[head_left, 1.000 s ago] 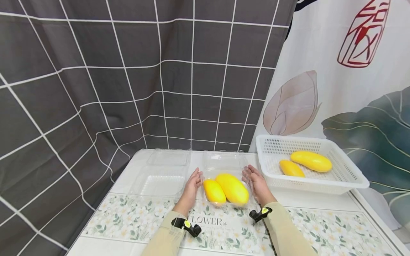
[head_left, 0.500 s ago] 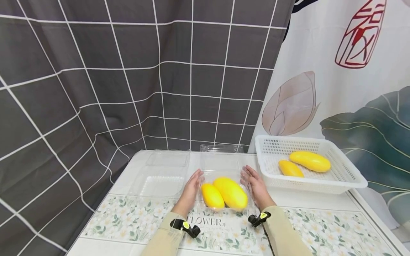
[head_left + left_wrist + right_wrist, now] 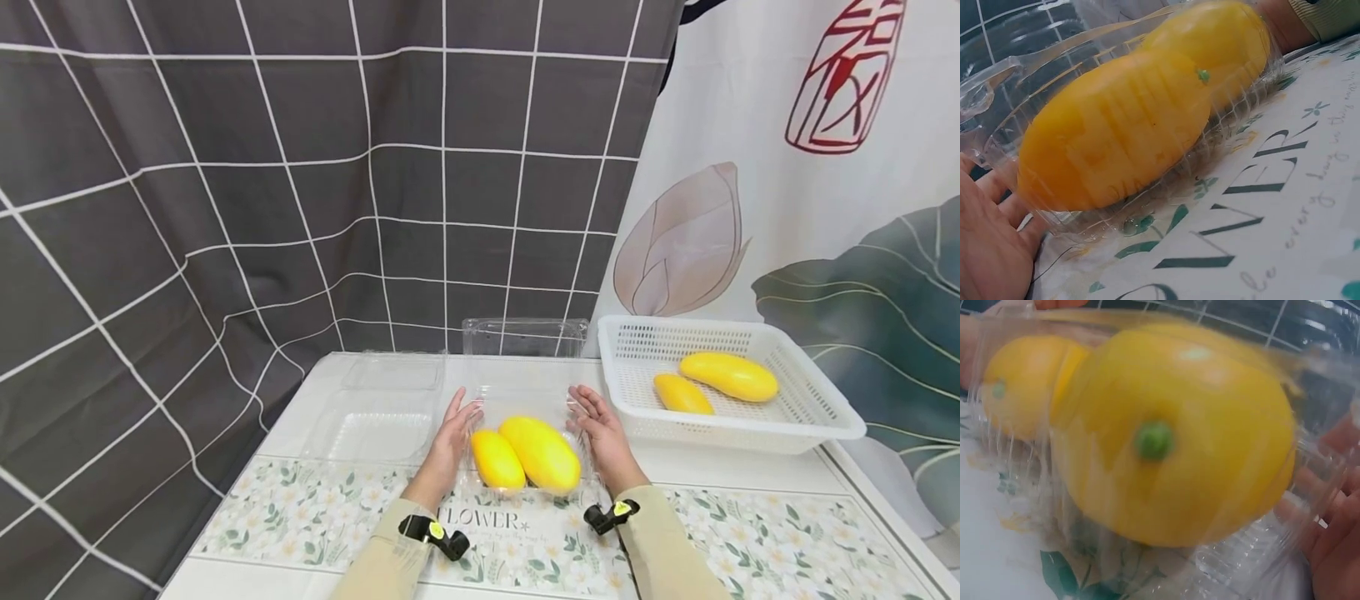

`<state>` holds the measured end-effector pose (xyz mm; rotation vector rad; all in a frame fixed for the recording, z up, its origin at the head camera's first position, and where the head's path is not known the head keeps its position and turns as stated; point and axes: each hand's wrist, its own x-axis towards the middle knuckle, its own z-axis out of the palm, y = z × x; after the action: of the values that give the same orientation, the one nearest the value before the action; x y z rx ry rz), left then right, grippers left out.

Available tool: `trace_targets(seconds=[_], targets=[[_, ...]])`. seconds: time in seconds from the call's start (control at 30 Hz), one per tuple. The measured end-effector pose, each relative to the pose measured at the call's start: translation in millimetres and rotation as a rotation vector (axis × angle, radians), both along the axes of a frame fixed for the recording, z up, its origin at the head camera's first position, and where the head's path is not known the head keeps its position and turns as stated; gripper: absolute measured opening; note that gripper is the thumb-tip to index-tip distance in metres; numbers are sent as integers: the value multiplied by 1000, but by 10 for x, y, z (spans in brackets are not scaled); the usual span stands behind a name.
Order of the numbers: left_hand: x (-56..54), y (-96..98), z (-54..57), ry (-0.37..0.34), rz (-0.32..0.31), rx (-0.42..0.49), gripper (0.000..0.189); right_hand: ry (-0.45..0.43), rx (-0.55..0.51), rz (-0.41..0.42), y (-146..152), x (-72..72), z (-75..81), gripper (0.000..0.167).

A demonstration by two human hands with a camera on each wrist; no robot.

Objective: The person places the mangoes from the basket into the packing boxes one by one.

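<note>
Two yellow mangoes, a smaller one (image 3: 497, 460) and a bigger one (image 3: 542, 454), lie side by side in a clear plastic clamshell box (image 3: 517, 395). Its lid (image 3: 525, 337) stands folded back on the far side, against the grid curtain. My left hand (image 3: 450, 440) rests along the box's left wall, fingers extended. Along the right wall lies my right hand (image 3: 602, 437), its fingers likewise extended. The left wrist view has the smaller mango (image 3: 1116, 131) behind the clear wall; the right wrist view shows the bigger mango's green stem end (image 3: 1155, 440).
Left of my left hand sits another opened clear clamshell (image 3: 378, 433). A white perforated basket (image 3: 750, 429) with two more mangoes (image 3: 727, 377) stands at the right. A floral-printed cloth (image 3: 300, 508) covers the table, and a dark grid curtain (image 3: 487, 192) hangs behind.
The mango-filled box has slid slightly toward me between both hands. Its lid, lower a second ago, now rises higher at the back.
</note>
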<state>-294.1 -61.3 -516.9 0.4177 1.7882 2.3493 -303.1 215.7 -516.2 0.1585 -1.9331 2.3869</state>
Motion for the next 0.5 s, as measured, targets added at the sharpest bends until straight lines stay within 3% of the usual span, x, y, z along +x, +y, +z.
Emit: trace_targets(seconds=[0.23,0.37,0.5], targets=[[20,29,11,7,2,87,61,-35,71,-51,-14,55,165,49],[22,35,38,-1,23,116,59,-106,153,-25,-50,109,353,63],[28,29,101,-15,69,76,56,-191,206,61,-65,198,559,79]])
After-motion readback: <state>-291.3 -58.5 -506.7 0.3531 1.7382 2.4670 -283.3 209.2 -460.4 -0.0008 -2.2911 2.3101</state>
